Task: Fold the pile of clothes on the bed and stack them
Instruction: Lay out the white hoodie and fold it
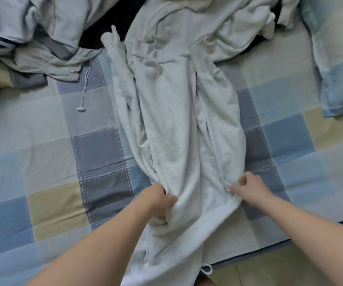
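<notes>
Found bare checked sheet (42, 141) open left and right of the white garment (178, 120), save a cord (84, 87) at left. Blocked beyond by heaped clothes (32, 27), far right by a pillow (335, 58).

A pale garment (178, 124) lies stretched down the frame's centre, its lower end gripped by my left hand (160, 200) and right hand (247, 187); rumpled clothes (42, 38) heap upper left.

Bare left hand (162, 200), bare right hand (249, 187) — both forearms (104, 244) bare to the frame edge.
</notes>
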`<state>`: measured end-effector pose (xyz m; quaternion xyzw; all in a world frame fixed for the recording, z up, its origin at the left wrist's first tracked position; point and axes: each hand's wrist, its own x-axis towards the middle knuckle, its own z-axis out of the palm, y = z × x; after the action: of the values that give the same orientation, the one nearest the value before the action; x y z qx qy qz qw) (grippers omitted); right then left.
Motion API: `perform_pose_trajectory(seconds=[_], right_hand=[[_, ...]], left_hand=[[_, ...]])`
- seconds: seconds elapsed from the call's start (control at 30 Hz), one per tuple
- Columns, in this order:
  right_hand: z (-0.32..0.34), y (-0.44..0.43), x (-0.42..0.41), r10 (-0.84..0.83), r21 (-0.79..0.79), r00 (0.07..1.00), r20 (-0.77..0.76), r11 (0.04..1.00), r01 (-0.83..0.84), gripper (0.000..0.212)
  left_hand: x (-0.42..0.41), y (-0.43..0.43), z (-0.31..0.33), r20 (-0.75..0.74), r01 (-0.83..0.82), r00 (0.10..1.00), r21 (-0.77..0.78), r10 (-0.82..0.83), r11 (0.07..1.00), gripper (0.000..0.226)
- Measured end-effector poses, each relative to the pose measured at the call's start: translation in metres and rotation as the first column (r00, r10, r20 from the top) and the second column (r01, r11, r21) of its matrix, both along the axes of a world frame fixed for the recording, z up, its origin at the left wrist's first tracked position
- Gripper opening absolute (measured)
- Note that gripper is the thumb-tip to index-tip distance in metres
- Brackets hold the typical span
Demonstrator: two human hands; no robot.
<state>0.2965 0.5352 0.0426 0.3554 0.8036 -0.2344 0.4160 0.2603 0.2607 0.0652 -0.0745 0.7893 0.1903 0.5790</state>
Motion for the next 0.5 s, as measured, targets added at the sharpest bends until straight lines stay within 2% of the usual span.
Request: perform_pose_trajectory(seconds=[0.07,0.13,0.2,0.23,0.3,0.4,0.43,0.5], right_hand=[[0.003,-0.015,-0.035,0.097,0.017,0.978,-0.183,0.995,-0.095,0.063],[0.004,-0.037,-0.074,0.231,0.033,0.903,-0.362,0.971,-0.235,0.075],[-0.002,-0.062,-0.112,0.329,0.024,0.839,-0.433,0.935,-0.355,0.083],[-0.009,-0.074,-0.130,0.316,-0.019,0.843,-0.436,0.933,-0.360,0.089],[-0.030,-0.095,-0.163,0.208,-0.122,0.889,-0.407,0.953,-0.279,0.101],[-0.059,-0.118,-0.200,0.012,-0.173,0.947,-0.320,0.982,-0.070,0.103],[-0.066,-0.122,-0.207,-0.010,-0.141,0.954,-0.299,0.989,-0.034,0.097],[-0.078,-0.125,-0.212,0.025,-0.050,0.958,-0.287,0.998,-0.041,0.072]], left_hand=[[-0.020,-0.009,-0.006,-0.200,-0.218,0.957,-0.017,0.210,0.976,0.038],[-0.047,-0.016,-0.015,-0.405,-0.424,0.823,0.030,0.399,0.905,0.053],[-0.077,-0.019,-0.025,-0.470,-0.514,0.728,0.109,0.500,0.851,0.073],[-0.091,-0.019,-0.031,-0.455,-0.529,0.718,0.137,0.527,0.838,0.077],[-0.115,-0.018,-0.043,-0.411,-0.477,0.762,0.167,0.501,0.863,0.064],[-0.127,-0.018,-0.061,-0.406,-0.309,0.856,0.096,0.321,0.946,0.013],[-0.123,-0.019,-0.065,-0.401,-0.278,0.871,0.073,0.283,0.958,0.009],[-0.112,-0.018,-0.071,-0.356,-0.261,0.895,0.075,0.270,0.963,0.011]])
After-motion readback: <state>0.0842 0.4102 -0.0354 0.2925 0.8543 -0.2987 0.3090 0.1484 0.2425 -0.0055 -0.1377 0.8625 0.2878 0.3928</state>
